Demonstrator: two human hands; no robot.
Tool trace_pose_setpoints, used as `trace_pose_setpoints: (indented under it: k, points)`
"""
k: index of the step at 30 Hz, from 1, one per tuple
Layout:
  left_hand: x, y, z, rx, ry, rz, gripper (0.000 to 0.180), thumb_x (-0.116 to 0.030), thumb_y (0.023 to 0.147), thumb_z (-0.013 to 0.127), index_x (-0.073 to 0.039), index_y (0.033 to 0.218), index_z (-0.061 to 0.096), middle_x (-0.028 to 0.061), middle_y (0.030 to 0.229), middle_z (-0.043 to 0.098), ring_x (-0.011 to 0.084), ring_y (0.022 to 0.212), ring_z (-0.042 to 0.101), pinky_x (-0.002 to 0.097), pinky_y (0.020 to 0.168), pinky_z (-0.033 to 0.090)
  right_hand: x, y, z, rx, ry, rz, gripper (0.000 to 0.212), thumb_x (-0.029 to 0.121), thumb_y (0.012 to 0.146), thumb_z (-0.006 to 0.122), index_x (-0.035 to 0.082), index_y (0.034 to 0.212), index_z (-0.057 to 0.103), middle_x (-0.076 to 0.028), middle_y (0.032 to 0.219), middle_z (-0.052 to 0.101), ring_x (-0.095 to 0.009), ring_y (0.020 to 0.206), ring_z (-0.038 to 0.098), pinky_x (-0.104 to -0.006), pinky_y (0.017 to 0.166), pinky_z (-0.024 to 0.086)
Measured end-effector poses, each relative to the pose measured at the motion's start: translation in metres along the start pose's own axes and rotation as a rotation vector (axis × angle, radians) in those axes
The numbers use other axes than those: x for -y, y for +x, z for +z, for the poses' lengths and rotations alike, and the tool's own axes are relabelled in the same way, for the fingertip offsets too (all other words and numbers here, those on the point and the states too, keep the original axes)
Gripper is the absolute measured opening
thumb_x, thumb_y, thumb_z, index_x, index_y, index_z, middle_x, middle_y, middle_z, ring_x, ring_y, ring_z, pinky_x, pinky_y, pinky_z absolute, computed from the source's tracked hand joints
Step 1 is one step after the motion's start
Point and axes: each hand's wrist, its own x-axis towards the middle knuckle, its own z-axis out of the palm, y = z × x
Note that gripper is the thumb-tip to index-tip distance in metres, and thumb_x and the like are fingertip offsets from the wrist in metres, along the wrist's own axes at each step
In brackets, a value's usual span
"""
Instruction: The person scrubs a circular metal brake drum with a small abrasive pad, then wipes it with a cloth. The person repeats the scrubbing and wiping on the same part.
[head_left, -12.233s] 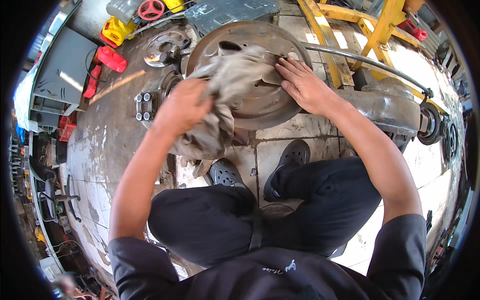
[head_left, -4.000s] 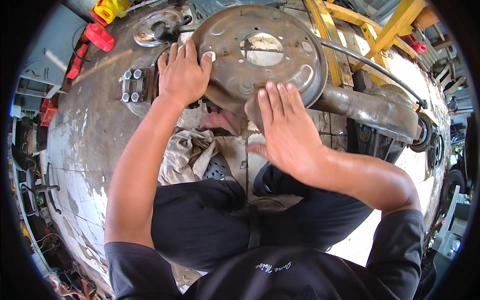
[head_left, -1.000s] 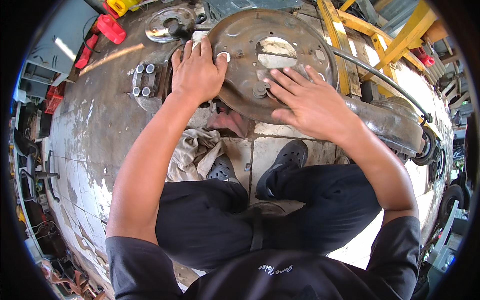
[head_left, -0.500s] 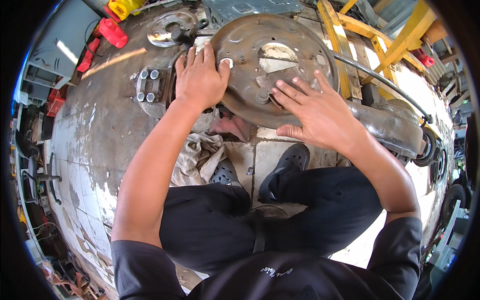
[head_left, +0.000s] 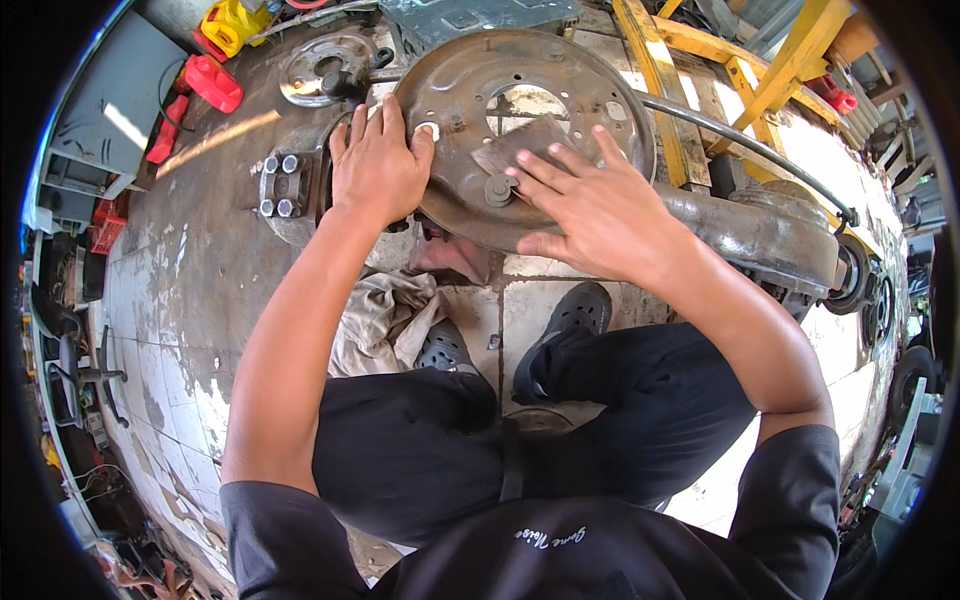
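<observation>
In front of me stands a round brown metal backing plate [head_left: 450, 75] with holes and bolt heads, tilted toward me. Against its left rim rests my left hand [head_left: 382, 165], fingers stretched out. My right hand [head_left: 590, 200] lies flat on the plate's lower right, fingers spread. Under its fingertips is a thin grey-brown rectangular sheet [head_left: 512, 148], which looks like sandpaper, pressed to the metal below the large opening. A round pivot [head_left: 499, 190] sits just below the sheet.
An axle housing [head_left: 745, 235] runs off to the right beside yellow supports [head_left: 660, 90]. Left of the plate is a bracket with shiny bolts [head_left: 285, 185]. A rag [head_left: 385, 320] lies by my left foot. Another round metal part [head_left: 325, 70] and a red container [head_left: 213, 83] are farther back.
The whole view has shifted slightly, so the plate sits farther left. My right hand and the sheet have slid a little up and left across the plate. My left hand stays at the rim.
</observation>
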Motion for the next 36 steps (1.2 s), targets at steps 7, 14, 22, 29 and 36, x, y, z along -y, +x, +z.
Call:
trace_pose_setpoints:
  k: [7, 14, 22, 29, 36]
  points:
    - [0.000, 0.001, -0.001, 0.020, 0.022, -0.016, 0.071, -0.047, 0.101, 0.031, 0.005, 0.150, 0.033, 0.0225, 0.151, 0.044, 0.0361, 0.146, 0.032, 0.0510, 0.120, 0.017, 0.007, 0.008, 0.003, -0.015, -0.009, 0.007, 0.074, 0.062, 0.094, 0.049, 0.011, 0.146, 0.048, -0.006, 0.149, 0.051, -0.028, 0.137, 0.048, -0.0591, 0.117, 0.025]
    - [-0.002, 0.000, 0.003, 0.002, 0.029, 0.009, 0.070, -0.046, 0.102, 0.032, 0.005, 0.151, 0.032, 0.0221, 0.149, 0.046, 0.0354, 0.146, 0.032, 0.0509, 0.120, 0.018, 0.011, -0.012, -0.009, 0.053, 0.012, 0.034, 0.074, 0.060, 0.091, 0.056, 0.010, 0.145, 0.050, -0.009, 0.148, 0.052, -0.028, 0.138, 0.047, -0.0590, 0.116, 0.025]
    - [0.002, -0.001, 0.000, -0.004, 0.032, 0.021, 0.071, -0.047, 0.102, 0.033, 0.007, 0.149, 0.034, 0.0226, 0.149, 0.045, 0.0364, 0.145, 0.033, 0.0512, 0.119, 0.018, 0.011, -0.019, -0.011, 0.072, 0.015, 0.029, 0.073, 0.059, 0.091, 0.057, 0.009, 0.144, 0.050, -0.010, 0.147, 0.053, -0.030, 0.138, 0.046, -0.0611, 0.115, 0.025]
    - [0.005, 0.000, 0.002, -0.006, 0.037, 0.022, 0.071, -0.046, 0.101, 0.033, 0.007, 0.149, 0.034, 0.0242, 0.148, 0.046, 0.0375, 0.145, 0.033, 0.0519, 0.119, 0.019, 0.006, -0.013, -0.001, -0.040, 0.101, 0.011, 0.071, 0.060, 0.091, 0.056, 0.011, 0.143, 0.052, -0.008, 0.147, 0.053, -0.032, 0.141, 0.041, -0.0648, 0.115, 0.022]
    - [0.002, 0.001, 0.001, -0.008, 0.010, 0.011, 0.070, -0.046, 0.102, 0.033, 0.006, 0.149, 0.033, 0.0236, 0.148, 0.046, 0.0376, 0.145, 0.034, 0.0525, 0.119, 0.019, 0.010, -0.005, -0.001, -0.016, 0.030, 0.040, 0.072, 0.061, 0.092, 0.053, 0.010, 0.143, 0.052, -0.008, 0.147, 0.053, -0.033, 0.142, 0.040, -0.0680, 0.114, 0.020]
